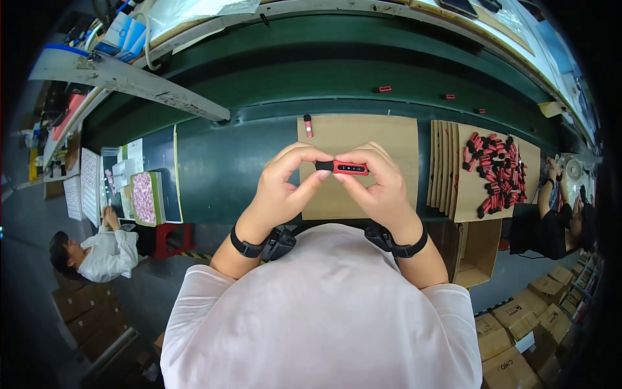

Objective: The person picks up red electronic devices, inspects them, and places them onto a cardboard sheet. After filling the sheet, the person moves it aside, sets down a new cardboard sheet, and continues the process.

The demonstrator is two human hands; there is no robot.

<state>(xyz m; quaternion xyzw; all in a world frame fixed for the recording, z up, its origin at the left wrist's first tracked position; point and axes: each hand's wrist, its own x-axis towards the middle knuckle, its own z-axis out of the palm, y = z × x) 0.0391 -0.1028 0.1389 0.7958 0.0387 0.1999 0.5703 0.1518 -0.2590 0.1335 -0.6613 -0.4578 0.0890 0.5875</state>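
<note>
In front of my chest, both hands pinch one small red device with a black end cap; a dark strip with several round spots runs along its upward face. Thumb and fingers of my left hand close on the black cap end. At the red end, my right hand grips the body between thumb and fingers. Below them lies a flat cardboard sheet. Near its far left corner rests a similar red piece with a black tip, touched by neither hand.
To the right, a heap of red and black pieces covers stacked cardboard. Several red pieces lie along the green conveyor belt. A grey metal post stands at left. Co-workers sit left and right.
</note>
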